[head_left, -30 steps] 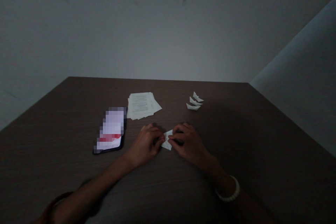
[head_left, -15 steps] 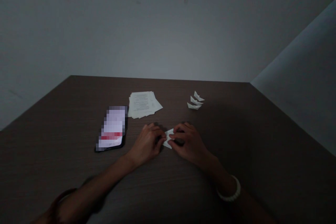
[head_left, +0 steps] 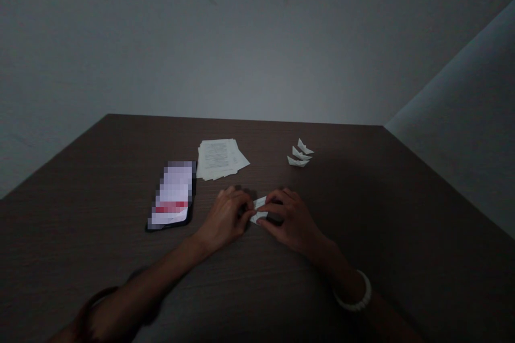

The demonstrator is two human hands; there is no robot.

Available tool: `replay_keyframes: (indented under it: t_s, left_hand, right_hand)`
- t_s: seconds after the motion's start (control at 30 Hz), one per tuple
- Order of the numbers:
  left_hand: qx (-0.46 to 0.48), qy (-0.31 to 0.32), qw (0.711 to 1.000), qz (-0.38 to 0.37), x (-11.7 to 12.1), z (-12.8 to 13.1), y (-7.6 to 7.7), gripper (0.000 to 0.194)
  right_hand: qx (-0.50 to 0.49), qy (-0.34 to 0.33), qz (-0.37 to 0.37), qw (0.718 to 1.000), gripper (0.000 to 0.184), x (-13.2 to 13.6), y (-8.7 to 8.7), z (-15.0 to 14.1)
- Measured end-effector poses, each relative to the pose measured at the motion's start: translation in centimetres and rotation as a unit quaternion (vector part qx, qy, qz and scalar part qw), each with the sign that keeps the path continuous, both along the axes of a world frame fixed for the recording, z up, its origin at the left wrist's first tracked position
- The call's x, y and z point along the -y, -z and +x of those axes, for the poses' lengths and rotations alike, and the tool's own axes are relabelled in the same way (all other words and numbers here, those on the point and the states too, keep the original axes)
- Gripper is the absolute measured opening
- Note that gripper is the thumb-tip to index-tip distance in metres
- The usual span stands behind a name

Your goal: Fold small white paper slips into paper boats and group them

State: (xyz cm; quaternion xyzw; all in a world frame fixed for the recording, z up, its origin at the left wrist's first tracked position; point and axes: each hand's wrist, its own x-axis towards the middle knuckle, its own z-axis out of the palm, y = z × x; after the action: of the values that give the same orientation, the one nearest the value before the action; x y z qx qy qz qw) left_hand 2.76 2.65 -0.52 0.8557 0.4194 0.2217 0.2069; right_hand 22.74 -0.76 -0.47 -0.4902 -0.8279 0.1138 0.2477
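A small folded paper [head_left: 258,210] sits between the hands, pinched from both sides. The left hand [head_left: 223,218] and right hand [head_left: 292,221] both grip it closed with their fingertips. Beyond them, on the brown table [head_left: 346,187], three paper boats [head_left: 300,154] lie in a short cluster, and a stack of printed sheets [head_left: 219,159] lies near a phone [head_left: 171,195], whose screen is pixelated. A white bracelet [head_left: 354,296] circles the right wrist.
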Motion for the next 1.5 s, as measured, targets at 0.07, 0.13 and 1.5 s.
replay_keyframes:
  t_s: [0.07,0.13,1.5]
  left_hand:
    - [-0.004,0.005,1.000,0.000,0.0,0.0,0.0,0.005]
    - [-0.004,0.006,1.000,-0.001,0.0,0.0,-0.1,0.005]
    - [0.022,0.051,0.997,-0.053,-0.4,-1.4,-1.0,0.008]
  right_hand:
    - [0.005,-0.006,-0.001,1.000,0.018,0.0,0.0,0.0]
    - [0.014,-0.009,0.000,1.000,0.021,0.0,-0.1,0.1]
    - [0.024,0.001,0.000,1.000,0.019,0.2,0.0,-0.1]
